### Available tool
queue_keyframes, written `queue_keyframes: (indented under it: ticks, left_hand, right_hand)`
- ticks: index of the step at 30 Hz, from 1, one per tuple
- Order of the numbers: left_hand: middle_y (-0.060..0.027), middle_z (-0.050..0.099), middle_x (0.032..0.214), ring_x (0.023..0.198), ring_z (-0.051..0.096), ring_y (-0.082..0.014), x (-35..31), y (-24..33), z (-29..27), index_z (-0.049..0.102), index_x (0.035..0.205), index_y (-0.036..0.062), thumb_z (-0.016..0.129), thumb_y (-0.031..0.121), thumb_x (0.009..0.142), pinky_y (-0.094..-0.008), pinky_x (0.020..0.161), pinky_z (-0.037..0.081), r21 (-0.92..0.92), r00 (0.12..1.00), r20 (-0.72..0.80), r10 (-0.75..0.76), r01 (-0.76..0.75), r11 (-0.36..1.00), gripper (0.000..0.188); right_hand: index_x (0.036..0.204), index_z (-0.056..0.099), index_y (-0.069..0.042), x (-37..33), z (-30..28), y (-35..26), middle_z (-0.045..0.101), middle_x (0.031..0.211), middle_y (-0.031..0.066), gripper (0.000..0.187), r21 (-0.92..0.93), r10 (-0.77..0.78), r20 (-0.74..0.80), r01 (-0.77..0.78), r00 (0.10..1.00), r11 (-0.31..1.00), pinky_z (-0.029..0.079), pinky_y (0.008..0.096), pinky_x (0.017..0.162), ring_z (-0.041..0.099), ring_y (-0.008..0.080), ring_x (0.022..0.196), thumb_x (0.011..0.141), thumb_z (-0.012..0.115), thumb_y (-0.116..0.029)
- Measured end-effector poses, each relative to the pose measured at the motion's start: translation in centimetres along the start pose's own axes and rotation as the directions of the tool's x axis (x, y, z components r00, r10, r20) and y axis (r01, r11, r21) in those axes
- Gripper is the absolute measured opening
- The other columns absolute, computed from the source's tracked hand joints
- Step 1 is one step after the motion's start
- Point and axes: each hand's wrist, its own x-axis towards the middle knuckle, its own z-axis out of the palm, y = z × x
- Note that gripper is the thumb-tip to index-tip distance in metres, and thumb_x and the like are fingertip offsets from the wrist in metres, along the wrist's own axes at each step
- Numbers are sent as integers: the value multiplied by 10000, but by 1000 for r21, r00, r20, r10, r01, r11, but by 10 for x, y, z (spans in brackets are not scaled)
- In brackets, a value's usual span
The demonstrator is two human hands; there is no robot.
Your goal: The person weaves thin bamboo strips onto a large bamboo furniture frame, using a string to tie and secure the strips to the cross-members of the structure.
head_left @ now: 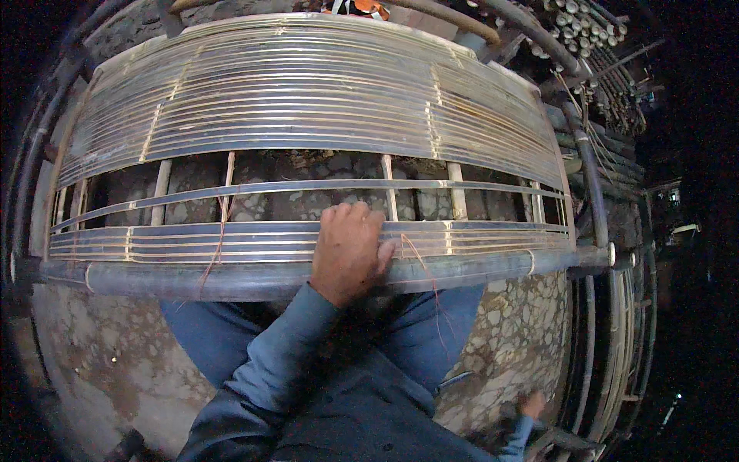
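Observation:
A bamboo bench or bed frame lies across in front of me, with a thick round bamboo pole (169,279) along its near edge. Behind the pole runs a band of thin bamboo slats (269,240). My left hand (348,250) is closed over this band near the middle, knuckles up, its fingers curling over the far edge into the gap and its fingertips hidden. Thin reddish ties (419,266) dangle from the slats to its right, and more ties (219,239) to its left. Low at the right, my right hand (531,402) is small and blurred, away from the frame, its fingers unclear.
One loose bamboo slat (262,187) spans the gap, over upright-looking crosspieces (390,185). Beyond lies a wide panel of slats (292,100). Bamboo poles (616,331) lie along the right, and cut pole ends (581,23) are stacked at the far right. The floor (516,331) is cracked stone.

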Motion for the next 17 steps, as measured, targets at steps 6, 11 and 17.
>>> queue_keyframes:
  ticks: [6,11,17]
  left_hand:
    - [-146,597,962,951,567,-350,1,0,2,665,1088,33,772,292,820,-468,876,423,-10,999,-3,41,-41,999,388]
    - [-149,618,993,979,577,-354,1,-1,3,663,1055,40,762,235,825,-480,897,429,-60,997,-61,42,-46,997,317]
    - [-158,640,1054,1083,585,-373,-26,23,5,645,981,51,754,137,780,-487,987,422,-286,937,-344,58,-163,944,244]
  right_hand:
    - [1129,697,-11,-60,-109,-366,684,1130,169,251,454,-519,-513,729,684,512,483,397,961,632,300,1057,956,666,-190]
    - [944,723,34,-66,-130,-379,721,844,60,130,917,-548,-95,287,831,278,506,288,748,638,139,789,929,698,-93]
    - [935,737,-3,-64,-149,-342,719,861,64,142,987,-695,-40,135,718,83,507,276,736,639,134,773,940,729,-144]
